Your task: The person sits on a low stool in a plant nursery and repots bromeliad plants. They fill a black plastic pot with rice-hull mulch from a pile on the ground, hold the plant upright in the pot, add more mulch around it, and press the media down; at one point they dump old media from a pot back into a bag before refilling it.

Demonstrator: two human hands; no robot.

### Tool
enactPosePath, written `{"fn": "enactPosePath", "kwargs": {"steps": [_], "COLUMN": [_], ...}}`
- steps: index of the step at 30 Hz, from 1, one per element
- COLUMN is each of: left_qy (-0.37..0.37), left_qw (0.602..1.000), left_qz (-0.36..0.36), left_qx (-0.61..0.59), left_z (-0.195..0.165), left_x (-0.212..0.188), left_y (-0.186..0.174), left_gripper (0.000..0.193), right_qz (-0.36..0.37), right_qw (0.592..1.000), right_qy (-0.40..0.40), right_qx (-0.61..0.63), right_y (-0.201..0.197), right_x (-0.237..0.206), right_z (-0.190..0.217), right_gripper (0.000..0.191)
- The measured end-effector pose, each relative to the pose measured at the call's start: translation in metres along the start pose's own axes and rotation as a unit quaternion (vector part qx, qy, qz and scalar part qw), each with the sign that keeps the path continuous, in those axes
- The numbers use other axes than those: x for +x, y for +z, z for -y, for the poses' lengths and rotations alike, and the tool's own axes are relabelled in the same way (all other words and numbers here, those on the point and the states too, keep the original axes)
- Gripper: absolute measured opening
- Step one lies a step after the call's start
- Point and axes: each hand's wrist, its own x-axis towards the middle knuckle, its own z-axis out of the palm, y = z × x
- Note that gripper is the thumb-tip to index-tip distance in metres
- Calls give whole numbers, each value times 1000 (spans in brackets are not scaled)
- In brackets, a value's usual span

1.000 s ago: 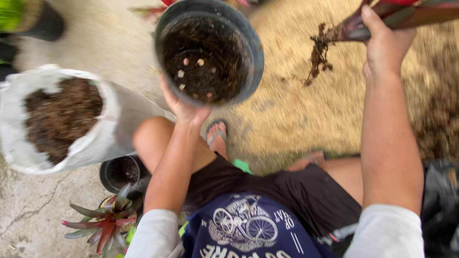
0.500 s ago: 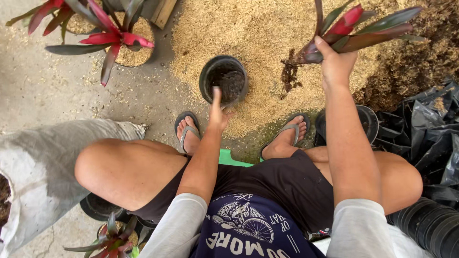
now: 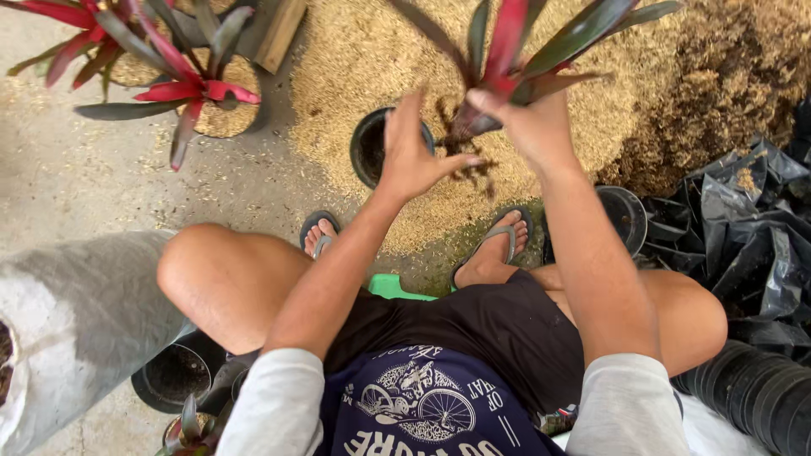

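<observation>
My right hand grips the base of a red and green leafy plant, its dark roots dangling below. My left hand is spread open just left of the roots, touching or nearly touching them. A black plastic pot stands on the ground under and behind my left hand, partly hidden by it. My feet in flip-flops rest on a layer of tan rice husks.
A potted red-leaved plant stands at the upper left. A white sack lies at the left. Empty black pots sit by my left knee, another pot and black plastic bags at the right. A heap of brown fibre lies at the upper right.
My left hand has let go of the pot rim and risen towards the roots. My right hand has brought the plant left, over the pot. The view has moved closer.
</observation>
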Motion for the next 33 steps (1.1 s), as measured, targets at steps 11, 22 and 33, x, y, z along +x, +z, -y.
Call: {"fn": "enactPosePath", "kwargs": {"steps": [11, 22, 33], "left_qy": [58, -68, 24], "left_qw": [931, 934, 987], "left_qz": [89, 133, 116], "left_qx": [-349, -324, -110], "left_z": [-13, -14, -25], "left_x": [28, 28, 33], "left_y": [-49, -56, -57], "left_gripper": [117, 58, 58], "right_qz": [37, 73, -35], "right_qw": [979, 981, 991], "right_qy": [-181, -163, -133], "right_qx": [-90, 75, -9], "right_y": [46, 86, 110], "right_x": [-32, -15, -11], "right_z": [19, -14, -39], "right_gripper": [79, 66, 20]}}
